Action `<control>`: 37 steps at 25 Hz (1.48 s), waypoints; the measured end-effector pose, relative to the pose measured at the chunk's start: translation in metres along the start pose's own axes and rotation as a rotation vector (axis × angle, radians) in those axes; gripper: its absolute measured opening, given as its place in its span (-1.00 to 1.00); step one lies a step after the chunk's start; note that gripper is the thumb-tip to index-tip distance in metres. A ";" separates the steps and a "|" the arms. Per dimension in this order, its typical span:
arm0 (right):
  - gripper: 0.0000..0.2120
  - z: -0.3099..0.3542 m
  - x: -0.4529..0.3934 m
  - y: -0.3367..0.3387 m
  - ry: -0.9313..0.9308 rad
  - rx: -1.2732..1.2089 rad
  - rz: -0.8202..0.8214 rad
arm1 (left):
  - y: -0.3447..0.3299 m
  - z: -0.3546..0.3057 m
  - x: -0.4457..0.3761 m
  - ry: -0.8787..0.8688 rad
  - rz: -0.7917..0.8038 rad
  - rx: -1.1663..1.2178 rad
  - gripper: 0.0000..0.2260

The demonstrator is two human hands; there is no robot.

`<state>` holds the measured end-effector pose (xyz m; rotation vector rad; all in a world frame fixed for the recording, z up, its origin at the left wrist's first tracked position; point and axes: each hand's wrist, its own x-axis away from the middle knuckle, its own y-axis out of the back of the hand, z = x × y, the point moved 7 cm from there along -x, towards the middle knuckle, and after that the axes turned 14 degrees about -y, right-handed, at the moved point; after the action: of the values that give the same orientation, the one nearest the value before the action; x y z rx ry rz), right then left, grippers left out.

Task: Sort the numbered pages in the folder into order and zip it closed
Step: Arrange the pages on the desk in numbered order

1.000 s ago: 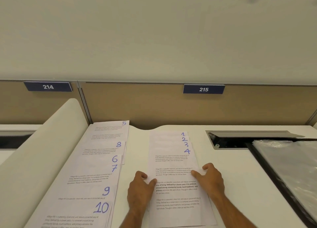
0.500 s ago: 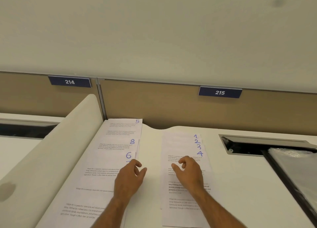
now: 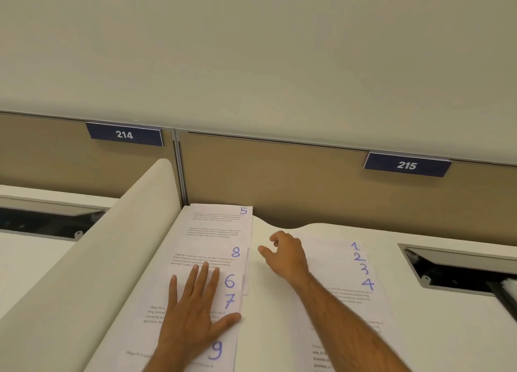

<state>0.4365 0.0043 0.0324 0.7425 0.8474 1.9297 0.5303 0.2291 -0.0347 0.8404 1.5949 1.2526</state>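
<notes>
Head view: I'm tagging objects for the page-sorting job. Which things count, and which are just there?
Job:
sorted stack 1-4
page 5
page 8
page 6
page 7
page 9
left hand
right hand

Just there:
sign 214
sign 215
desk divider
cable hatch

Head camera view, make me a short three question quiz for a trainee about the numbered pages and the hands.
1. True or false: the left hand lies flat with straight fingers on the left-hand pages.
2. Which page lies farthest from the person in the left-hand spread? A) page 5 B) the one marked 9 C) the one marked 6
3. Fill in: the sorted stack under the right forearm shows numbers 1 to ___.

Key: 1 true. 2 A. 3 four; the right hand hovers with loosely curled fingers between the two spreads, holding nothing.
</notes>
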 end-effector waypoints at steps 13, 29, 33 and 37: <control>-0.34 0.043 -0.128 -0.072 -0.118 0.253 0.126 | -0.019 0.012 -0.008 -0.006 -0.116 0.003 -0.05; -0.86 0.089 -0.111 -0.006 0.066 -0.688 -0.033 | -0.015 0.008 -0.001 -0.023 -0.047 -0.029 -0.09; -0.89 0.099 -0.103 0.060 0.178 -0.838 -0.052 | -0.016 0.009 0.000 -0.018 -0.031 -0.026 -0.11; -0.92 0.093 -0.073 0.119 0.274 -0.959 -0.037 | -0.013 0.008 0.001 -0.013 -0.022 -0.026 -0.13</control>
<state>0.4827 -0.0811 0.1694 -0.1145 0.0129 2.1118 0.5375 0.2290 -0.0482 0.8114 1.5707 1.2479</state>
